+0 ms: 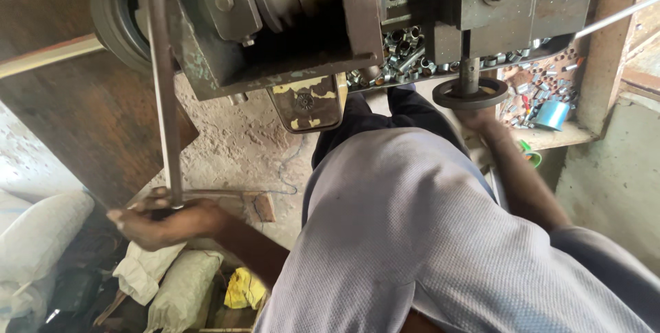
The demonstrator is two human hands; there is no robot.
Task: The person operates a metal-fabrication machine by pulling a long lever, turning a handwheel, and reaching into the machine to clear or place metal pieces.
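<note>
Closest to the camera, a pale grey shirt (405, 237) is filling the lower middle of the view, with dark trousers (385, 123) showing just beyond it. Both arms are reaching out from it, and the two hands are working well apart.

Out to one side, the left hand (161, 223) is closing its fingers around the lower end of a long metal lever bar (161, 79), which is rising steeply away from it toward the machine. Below that hand, pale sacks (168, 281) and a yellow bag (244, 288) are lying on the floor.

Farther off, the right hand (481, 118) is reaching up under a dark metal ring (469, 94) that is sitting around a vertical spindle (470, 68). Whether its fingers are gripping the ring or only touching it cannot be told, since the ring is hiding them.

Beyond both hands, a heavy grey machine body (330, 17) is spanning the top of the view. Between the hands, a worn yellow plate (306, 103) is hanging beneath it. Just past the right hand, small metal sleeves (405, 48) are lying heaped in a tray, with more of them scattered on a bench (557, 137) beside a light blue tube (552, 114).
</note>
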